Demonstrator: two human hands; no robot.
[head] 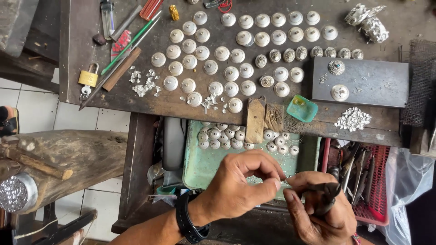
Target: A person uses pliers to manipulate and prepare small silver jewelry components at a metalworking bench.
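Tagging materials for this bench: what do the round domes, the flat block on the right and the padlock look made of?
Round domes: pale silvery metal by their matte sheen, though the exact metal is unclear.
Flat block: dark grey metal, likely steel, with a dull scuffed face.
Padlock: brass-coloured body, shiny silvery shackle.

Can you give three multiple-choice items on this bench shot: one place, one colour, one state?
1. Where is the brass padlock?
A. left end of the bench
B. in the green tray
C. on the metal block

2. What colour is the small dish at the bench edge?
A. red
B. teal
C. white

3. What is the right hand doing?
A. lying open and flat
B. gripping dark pliers
C. resting on the padlock

Key: 1 A, it lies beside the tools at left; 2 B, the dish is teal; 3 B, fingers are closed around the pliers.
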